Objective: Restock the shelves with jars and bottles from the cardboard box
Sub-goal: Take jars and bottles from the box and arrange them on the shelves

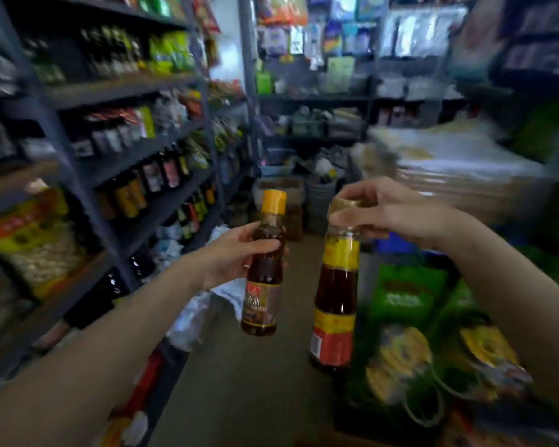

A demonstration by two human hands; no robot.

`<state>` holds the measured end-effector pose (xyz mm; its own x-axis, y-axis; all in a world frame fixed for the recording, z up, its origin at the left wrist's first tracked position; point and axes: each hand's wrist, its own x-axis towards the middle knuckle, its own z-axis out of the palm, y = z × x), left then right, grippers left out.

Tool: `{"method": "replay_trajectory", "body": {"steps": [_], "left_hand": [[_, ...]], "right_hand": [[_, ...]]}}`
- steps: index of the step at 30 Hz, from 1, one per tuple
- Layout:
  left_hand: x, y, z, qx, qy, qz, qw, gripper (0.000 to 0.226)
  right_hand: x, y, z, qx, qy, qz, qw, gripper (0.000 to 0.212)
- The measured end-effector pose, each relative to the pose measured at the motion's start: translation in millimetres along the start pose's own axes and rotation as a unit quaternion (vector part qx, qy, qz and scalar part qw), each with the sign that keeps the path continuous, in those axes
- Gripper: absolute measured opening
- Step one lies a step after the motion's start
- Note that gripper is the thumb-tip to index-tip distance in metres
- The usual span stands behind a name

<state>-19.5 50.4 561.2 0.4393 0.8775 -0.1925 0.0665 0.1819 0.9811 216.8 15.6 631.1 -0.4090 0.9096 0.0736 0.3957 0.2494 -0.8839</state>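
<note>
- Two bottles are up in the aisle, beside the shelves (117,162).
- My left hand (229,256) grips the dark bottle (263,272) by its neck.
- My right hand (391,211) pinches the taller bottle (336,298) by its cap.

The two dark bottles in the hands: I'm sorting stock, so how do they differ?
The orange-capped slim bottle in the left hand is smaller, gripped round its neck. The gold-capped bottle with yellow and red labels is bigger, and the right hand holds it by the cap. Both hang upright and hold dark liquid.
</note>
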Motion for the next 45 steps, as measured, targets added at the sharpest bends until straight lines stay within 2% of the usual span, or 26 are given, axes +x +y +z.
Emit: {"method": "replay_trajectory", "body": {"steps": [3, 6, 9, 15, 18, 20, 24, 27, 30, 31, 34, 37, 42, 45], "left_hand": [[5.7, 29.9, -89.7, 0.036, 0.058, 0.022, 0.997, 0.049], [21.1, 69.4, -162.5, 0.058, 0.106, 0.044, 0.992, 0.041], [36.2, 103.2, -216.9, 0.062, 0.148, 0.092, 0.983, 0.039], [83.9, 149.1, -289.6, 0.112, 0.197, 0.189, 0.955, 0.031], [118.5, 175.0, -313.4, 0.139, 0.207, 0.239, 0.938, 0.035], [147.8, 197.6, -329.4, 0.17, 0.216, 0.273, 0.922, 0.04], [219.8, 252.3, -366.9, 0.315, 0.256, 0.33, 0.852, 0.052], [265.1, 289.1, -400.8, 0.345, 0.324, 0.344, 0.811, 0.054], [289.2, 313.4, -437.2, 0.379, 0.397, 0.313, 0.775, 0.054], [295.1, 317.3, -450.5, 0.413, 0.421, 0.294, 0.752, 0.057], [310.5, 319.4, -483.8, 0.53, 0.493, 0.232, 0.65, 0.061], [324.1, 317.8, -514.2, 0.562, 0.538, 0.225, 0.587, 0.063], [339.9, 313.3, -569.8, 0.556, 0.584, 0.203, 0.555, 0.064], [353.3, 315.4, -595.6, 0.541, 0.604, 0.166, 0.562, 0.062]], "right_hand": [[92.8, -36.8, 30.1, -0.044, -0.013, -0.028, 0.999, 0.037], [170.3, -69.2, 43.2, -0.059, 0.013, -0.047, 0.997, 0.022], [233.5, -97.3, 46.2, -0.058, 0.037, -0.059, 0.996, 0.023], [346.6, -126.6, 26.9, -0.062, 0.142, -0.118, 0.981, 0.02], [403.0, -129.8, 9.9, -0.061, 0.189, -0.165, 0.966, 0.025], [442.6, -129.9, -6.4, -0.059, 0.211, -0.194, 0.956, 0.02], [537.5, -131.1, -43.8, -0.103, 0.245, -0.276, 0.924, 0.017], [615.3, -137.1, -65.6, -0.149, 0.264, -0.345, 0.888, 0.022], [684.6, -144.2, -72.1, -0.112, 0.258, -0.405, 0.87, 0.029], [707.3, -147.8, -71.8, -0.097, 0.255, -0.42, 0.865, 0.029], [768.2, -159.5, -62.3, -0.109, 0.238, -0.445, 0.856, 0.028], [810.2, -164.4, -44.2, -0.133, 0.19, -0.479, 0.846, 0.031], [867.9, -158.5, -17.5, -0.167, 0.115, -0.531, 0.823, 0.029], [901.7, -152.9, -6.1, -0.204, 0.091, -0.542, 0.81, 0.032]]}}
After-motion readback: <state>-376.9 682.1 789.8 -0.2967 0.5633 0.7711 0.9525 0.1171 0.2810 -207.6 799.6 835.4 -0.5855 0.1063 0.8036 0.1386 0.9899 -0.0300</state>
